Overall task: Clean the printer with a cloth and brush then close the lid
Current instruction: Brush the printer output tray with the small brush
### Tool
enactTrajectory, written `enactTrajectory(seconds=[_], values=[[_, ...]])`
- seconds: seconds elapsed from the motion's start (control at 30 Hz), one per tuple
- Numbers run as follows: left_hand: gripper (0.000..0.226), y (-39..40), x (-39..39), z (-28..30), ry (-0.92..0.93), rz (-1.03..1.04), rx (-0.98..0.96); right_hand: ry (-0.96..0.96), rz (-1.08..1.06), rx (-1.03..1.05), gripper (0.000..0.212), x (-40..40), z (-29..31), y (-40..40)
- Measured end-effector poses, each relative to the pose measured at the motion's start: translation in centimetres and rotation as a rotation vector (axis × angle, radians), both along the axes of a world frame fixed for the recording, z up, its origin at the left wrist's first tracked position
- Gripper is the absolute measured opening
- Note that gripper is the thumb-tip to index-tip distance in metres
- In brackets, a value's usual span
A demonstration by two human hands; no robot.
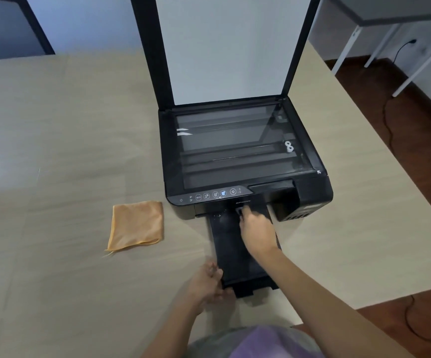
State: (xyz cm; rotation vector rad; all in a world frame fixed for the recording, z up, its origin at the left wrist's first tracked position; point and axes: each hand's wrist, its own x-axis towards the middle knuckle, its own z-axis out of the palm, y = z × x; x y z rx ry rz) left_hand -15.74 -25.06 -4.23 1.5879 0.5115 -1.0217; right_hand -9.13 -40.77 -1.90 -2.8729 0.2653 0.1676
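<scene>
Table [80, 125] bears cloth [136, 224], well left of both hands' grip on tray [231, 257].

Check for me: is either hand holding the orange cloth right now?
No, the orange cloth lies folded on the table left of the printer, while the left hand and right hand are both at the output tray.

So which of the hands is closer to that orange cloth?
The left. The left hand grips the near-left corner of the printer's pulled-out tray, down and to the right of the orange cloth. The right hand is farther right, at the printer's front opening.
</scene>
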Motion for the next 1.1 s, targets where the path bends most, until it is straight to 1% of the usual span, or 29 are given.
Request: enactTrajectory(seconds=[0.07, 0.13, 0.23, 0.27, 0.3, 0.37, 0.4, 0.43, 0.6, 0.63, 0.67, 0.73, 0.8, 0.87, 0.93, 0.97, 1.0, 1.03, 1.1], values=[[0.018, 0.0, 0.0, 0.0, -0.033, -0.004, 0.04, -0.018, 0.184, 0.064, 0.034, -0.1, 0.0, 2.3], [0.021, 0.1, 0.1, 0.0, -0.054, -0.039, 0.068, -0.001, 0.321, 0.138, 0.031, 0.1, 0.4, 3.3], [0.016, 0.3, 0.0, 0.1, -0.046, -0.045, 0.047, 0.125, 0.47, 0.227, 0.019, 0.0, 1.3, 2.0], [0.017, 0.2, -0.1, 0.0, -0.038, -0.02, 0.028, 0.128, 0.479, 0.235, 0.016, -0.2, 1.6, 1.3], [0.018, 0.2, -0.1, 0.0, -0.025, 0.007, 0.009, 0.1, 0.432, 0.233, 0.015, -0.3, 1.7, 0.7], [0.016, -0.1, -0.3, 0.3, 0.028, 0.05, -0.03, 0.016, 0.246, 0.203, 0.019, 0.4, 1.8, 0.1], [0.013, -0.2, -0.4, 0.5, 0.051, 0.065, -0.045, 0.015, 0.183, 0.189, 0.021, 0.9, 2.0, 0.3], [0.011, -0.2, -0.4, 0.6, 0.062, 0.074, -0.053, 0.046, 0.178, 0.181, 0.023, 1.1, 2.1, 0.7], [0.017, -0.2, -0.4, 0.9, 0.014, 0.044, -0.021, 0.332, 0.437, 0.234, 0.011, -1.5, 2.0, 1.9], [0.018, -0.2, -0.4, 0.8, 0.009, 0.041, -0.014, 0.343, 0.433, 0.217, 0.012, -1.6, 2.1, 1.7], [0.018, -0.3, -0.4, 0.9, 0.011, 0.04, -0.005, 0.314, 0.395, 0.198, 0.013, -1.2, 2.2, 1.8], [0.02, -0.2, -0.4, 1.0, 0.015, 0.035, 0.005, 0.208, 0.284, 0.145, 0.019, 0.4, 2.3, 2.2], [0.019, 0.0, -0.4, 1.1, 0.004, 0.02, -0.003, 0.133, 0.259, 0.126, 0.023, 1.5, 2.5, 2.4], [0.015, 0.1, -0.4, 1.2, -0.001, 0.008, -0.006, 0.198, 0.376, 0.121, 0.024, 0.8, 2.5, 1.8], [0.014, 0.0, -0.4, 0.9, -0.001, 0.009, 0.006, 0.325, 0.53, 0.113, 0.019, -1.5, 2.5, 0.9], [0.015, -0.1, -0.4, 0.7, 0.0, 0.011, 0.014, 0.379, 0.553, 0.13, 0.016, -2.6, 2.6, 0.3], [0.016, -0.2, -0.4, 0.7, 0.002, 0.012, 0.016, 0.393, 0.527, 0.149, 0.015, -3.1, 2.6, -0.1], [0.015, -0.3, -0.3, 0.8, 0.006, 0.018, 0.007, 0.356, 0.469, 0.144, 0.017, -2.7, 2.7, -0.3], [0.015, -0.3, -0.2, 0.8, -0.008, 0.023, -0.006, 0.211, 0.267, 0.063, 0.024, -0.7, 2.3, -0.7]])
